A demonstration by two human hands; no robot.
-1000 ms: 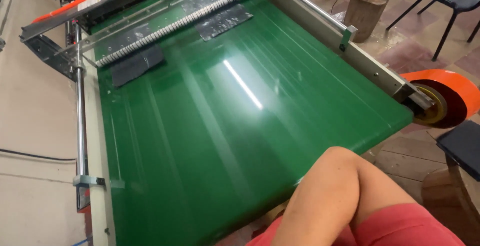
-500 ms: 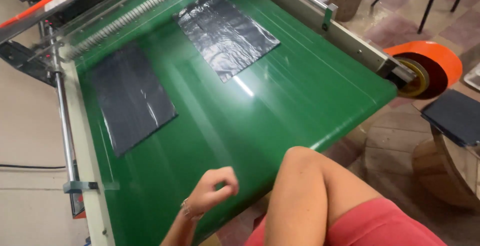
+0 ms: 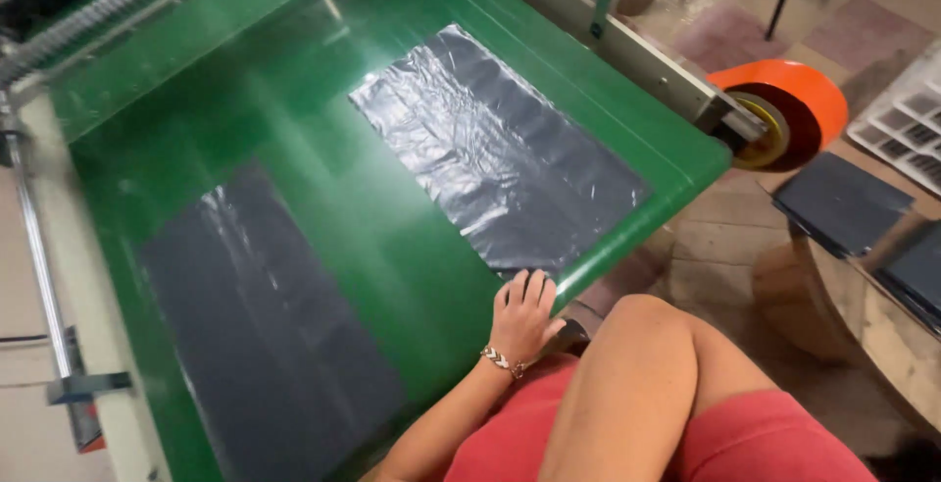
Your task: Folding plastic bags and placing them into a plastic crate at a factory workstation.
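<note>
Black plastic bag (image 3: 500,153), thin, crinkled and rectangular, was touched at its near edge by the left hand (image 3: 524,315), fingers laid flat and spread, on the glossy green belt (image 3: 392,247); the right hand was not seen.

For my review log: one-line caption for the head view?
Hand rests at green conveyor belt edge, touching the nearer black plastic bag.

Head camera looks steeply down, close over the green conveyor belt (image 3: 392,247).

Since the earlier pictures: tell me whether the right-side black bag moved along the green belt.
Yes. The black bag has slid down the green belt, away from the roller end, reaching the hand.
</note>
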